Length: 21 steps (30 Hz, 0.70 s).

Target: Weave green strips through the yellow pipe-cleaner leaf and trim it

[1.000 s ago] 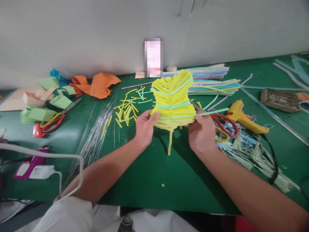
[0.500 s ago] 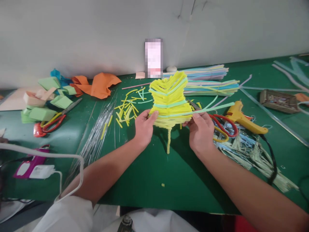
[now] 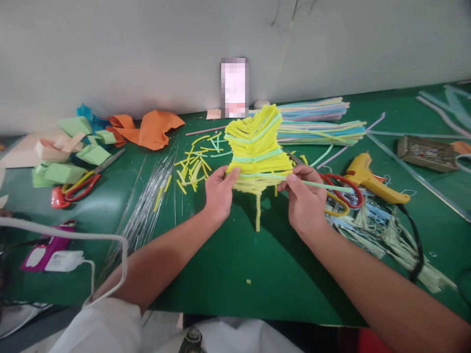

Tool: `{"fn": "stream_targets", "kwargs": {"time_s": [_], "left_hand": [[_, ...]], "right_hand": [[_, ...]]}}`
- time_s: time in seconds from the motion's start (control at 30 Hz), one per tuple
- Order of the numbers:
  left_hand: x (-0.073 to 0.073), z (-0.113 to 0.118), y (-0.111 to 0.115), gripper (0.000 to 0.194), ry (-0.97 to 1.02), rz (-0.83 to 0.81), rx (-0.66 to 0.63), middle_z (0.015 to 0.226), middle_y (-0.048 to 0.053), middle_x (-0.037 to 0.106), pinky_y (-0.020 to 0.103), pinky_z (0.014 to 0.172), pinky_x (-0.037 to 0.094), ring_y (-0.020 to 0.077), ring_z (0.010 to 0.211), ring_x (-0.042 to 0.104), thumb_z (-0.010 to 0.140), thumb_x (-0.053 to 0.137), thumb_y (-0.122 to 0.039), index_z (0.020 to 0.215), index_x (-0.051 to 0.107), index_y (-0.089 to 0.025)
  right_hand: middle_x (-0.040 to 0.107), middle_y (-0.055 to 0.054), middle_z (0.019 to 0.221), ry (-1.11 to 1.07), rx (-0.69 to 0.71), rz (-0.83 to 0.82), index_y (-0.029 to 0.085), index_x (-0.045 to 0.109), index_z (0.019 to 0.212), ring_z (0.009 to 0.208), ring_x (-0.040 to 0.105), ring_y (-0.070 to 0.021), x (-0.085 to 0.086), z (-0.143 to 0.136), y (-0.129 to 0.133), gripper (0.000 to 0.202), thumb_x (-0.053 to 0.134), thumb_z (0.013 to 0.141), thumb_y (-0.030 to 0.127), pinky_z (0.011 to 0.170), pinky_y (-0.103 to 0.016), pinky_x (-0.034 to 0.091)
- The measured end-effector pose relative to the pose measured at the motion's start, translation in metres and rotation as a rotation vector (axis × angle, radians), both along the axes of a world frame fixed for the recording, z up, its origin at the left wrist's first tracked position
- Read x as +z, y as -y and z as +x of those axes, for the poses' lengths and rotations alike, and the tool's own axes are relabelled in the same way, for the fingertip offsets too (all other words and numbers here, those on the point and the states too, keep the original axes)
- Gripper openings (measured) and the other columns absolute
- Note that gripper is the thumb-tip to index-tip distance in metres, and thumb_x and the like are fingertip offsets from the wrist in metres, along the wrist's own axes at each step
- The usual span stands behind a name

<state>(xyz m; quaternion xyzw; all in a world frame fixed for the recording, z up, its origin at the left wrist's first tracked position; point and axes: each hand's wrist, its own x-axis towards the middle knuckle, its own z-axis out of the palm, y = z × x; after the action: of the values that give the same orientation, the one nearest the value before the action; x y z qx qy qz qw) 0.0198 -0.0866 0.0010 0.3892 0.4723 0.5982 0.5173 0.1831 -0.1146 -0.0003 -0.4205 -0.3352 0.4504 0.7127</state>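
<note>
Worktop (image 3: 206, 284) under both hands (image 3: 219, 198) (image 3: 308, 203), tight pinch on yellow leaf shape (image 3: 255, 149); wall (image 3: 128, 49) beyond, wires (image 3: 146, 203) left, glue gun (image 3: 362, 171) right.

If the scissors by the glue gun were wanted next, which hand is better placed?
Probably the right hand: it is beside those scissors, while the left hand grips the opposite edge of the yellow leaf-shaped piece. It also pinches the mint-green pipe cleaner, though, so may need to let go.

Yel. leaf-shaped piece (image 3: 253, 149): matt, fuzzy, chenille-like. Grn. tabletop (image 3: 221, 284): smooth, semi-gloss. Thin rods (image 3: 145, 208): shiny, metal or clear plas., can't tell. Glue gun (image 3: 375, 181): smooth plas. Orange sheet (image 3: 156, 130): matt, creased, paper-like. Left-side scissors (image 3: 97, 170): plas. handles, metal blades.
</note>
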Motion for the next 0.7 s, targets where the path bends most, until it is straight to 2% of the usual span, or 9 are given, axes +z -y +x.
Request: {"fn": "stream_targets", "kwargs": {"time_s": [0.27, 0.4, 0.7], "left_hand": [[0.0003, 0.0004, -0.0004, 0.028, 0.044, -0.019, 0.001, 0.076, 0.002, 0.069, 0.026, 0.068, 0.049, 0.0106, 0.065, 0.058, 0.07, 0.078, -0.041, 0.083, 0.072, -0.017], [0.0009, 0.0003, 0.0012, 0.027, 0.004, -0.006, -0.005, 0.073, 0.001, 0.067, 0.026, 0.067, 0.049, 0.0097, 0.063, 0.056, 0.071, 0.078, -0.042, 0.082, 0.072, -0.017], [-0.0053, -0.0019, -0.001, 0.027, 0.008, 0.016, -0.029, 0.078, 0.002, 0.069, 0.028, 0.07, 0.05, 0.0116, 0.068, 0.06, 0.072, 0.077, -0.04, 0.085, 0.072, -0.017]], "right_hand": [[0.059, 0.005, 0.068, 0.12, -0.063, 0.036, 0.024, 0.061, 0.082, 0.052, 0.056, -0.0097, -0.0019, -0.0015, 0.0033, 0.023, 0.079, 0.07, 0.033, 0.053, -0.027, 0.05], [0.06, 0.004, 0.069, 0.066, -0.126, 0.008, 0.023, 0.062, 0.08, 0.056, 0.057, -0.0106, -0.0027, -0.0021, 0.0018, 0.022, 0.078, 0.071, 0.035, 0.051, -0.027, 0.05], [0.056, 0.005, 0.06, -0.132, -0.055, -0.078, 0.021, 0.063, 0.075, 0.054, 0.054, -0.0103, -0.0003, 0.0, -0.0038, 0.016, 0.073, 0.071, 0.032, 0.049, -0.024, 0.046]]}}
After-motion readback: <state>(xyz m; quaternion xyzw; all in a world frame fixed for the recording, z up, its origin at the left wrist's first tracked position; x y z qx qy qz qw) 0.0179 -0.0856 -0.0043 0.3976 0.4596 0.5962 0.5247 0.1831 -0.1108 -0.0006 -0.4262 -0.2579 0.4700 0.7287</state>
